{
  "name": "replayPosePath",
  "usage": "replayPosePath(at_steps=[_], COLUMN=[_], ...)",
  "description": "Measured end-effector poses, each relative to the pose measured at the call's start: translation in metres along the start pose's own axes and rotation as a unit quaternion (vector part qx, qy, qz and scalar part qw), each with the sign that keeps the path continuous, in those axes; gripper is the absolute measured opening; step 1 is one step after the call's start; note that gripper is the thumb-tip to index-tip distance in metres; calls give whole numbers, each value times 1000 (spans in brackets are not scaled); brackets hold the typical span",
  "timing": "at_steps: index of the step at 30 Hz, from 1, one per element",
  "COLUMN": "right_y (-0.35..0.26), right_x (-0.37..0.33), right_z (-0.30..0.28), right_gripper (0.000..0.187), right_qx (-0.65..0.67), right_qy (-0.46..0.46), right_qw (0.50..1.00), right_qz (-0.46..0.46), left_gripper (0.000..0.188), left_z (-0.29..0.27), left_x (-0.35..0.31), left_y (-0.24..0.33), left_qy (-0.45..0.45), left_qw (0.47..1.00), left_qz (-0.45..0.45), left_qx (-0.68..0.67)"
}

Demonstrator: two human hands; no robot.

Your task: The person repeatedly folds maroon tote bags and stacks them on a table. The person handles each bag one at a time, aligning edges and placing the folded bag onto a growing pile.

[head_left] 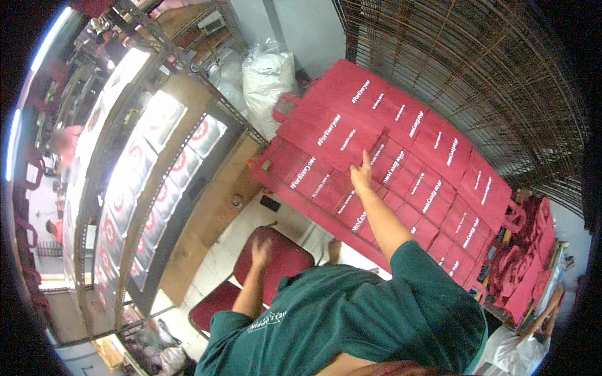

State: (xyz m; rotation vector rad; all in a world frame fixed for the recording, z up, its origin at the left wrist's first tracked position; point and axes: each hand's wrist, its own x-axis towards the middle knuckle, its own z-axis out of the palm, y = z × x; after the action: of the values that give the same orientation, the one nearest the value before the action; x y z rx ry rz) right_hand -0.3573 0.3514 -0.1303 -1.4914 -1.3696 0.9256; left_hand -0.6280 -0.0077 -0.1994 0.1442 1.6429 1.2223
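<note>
LIGHT: bright tubes (51, 39) blazed at far left, washing out the pale sheets (166, 116) | red bags (332, 105) sat evenly lit, shadows soft | left fingers (262, 250) smeared with motion blur | wire racks (464, 81) bowed toward the fisheye rim, grain speckling black corners!

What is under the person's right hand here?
Red bags with white printing, spread in rows, lie beneath the right hand; whether it touches them is unclear. The surface directly under those bags cannot be seen, because they cover it.
</note>
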Motion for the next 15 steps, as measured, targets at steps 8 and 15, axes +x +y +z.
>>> replayPosePath(at_steps=[8,15], right_y=[22,19], right_x=[0,12], right_z=[3,0], right_gripper=[67,66], right_qx=[-30,-35], right_qy=[6,14], right_qw=[997,997], right_qz=[71,74], left_gripper=[67,68], left_z=[-107,-53], left_x=[-116,-87], left_y=[-109,-34], left_qy=[58,94], left_qw=[924,967], left_qz=[-317,-183], left_qx=[206,151])
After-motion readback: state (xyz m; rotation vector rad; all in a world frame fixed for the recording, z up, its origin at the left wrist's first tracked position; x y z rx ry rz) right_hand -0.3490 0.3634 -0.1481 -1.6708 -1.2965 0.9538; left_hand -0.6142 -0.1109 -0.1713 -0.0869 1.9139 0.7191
